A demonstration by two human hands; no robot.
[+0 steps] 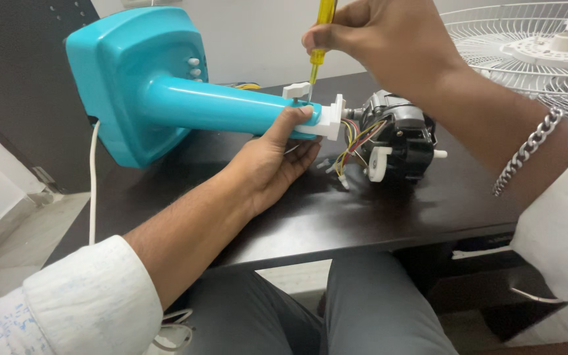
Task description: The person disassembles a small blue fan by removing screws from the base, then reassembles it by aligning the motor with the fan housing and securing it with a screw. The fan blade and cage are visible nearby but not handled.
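A turquoise fan stand (165, 98) lies on its side on the dark table (336, 217), base at the left, neck pointing right. My left hand (274, 158) grips the neck from below near its white end bracket (327, 121). My right hand (376, 33) holds a yellow-handled screwdriver (320, 39) upright, its tip down at a small white clip (296, 90) on top of the neck. A black and grey fan motor (396, 135) with coloured wires (351, 141) lies just right of the bracket, joined to it by the wires.
A white wire fan guard (527, 52) lies at the back right of the table. A white power cord (91, 190) hangs from the stand's base off the table's left edge. My knees sit under the table's front edge. A chain bracelet is on my right wrist.
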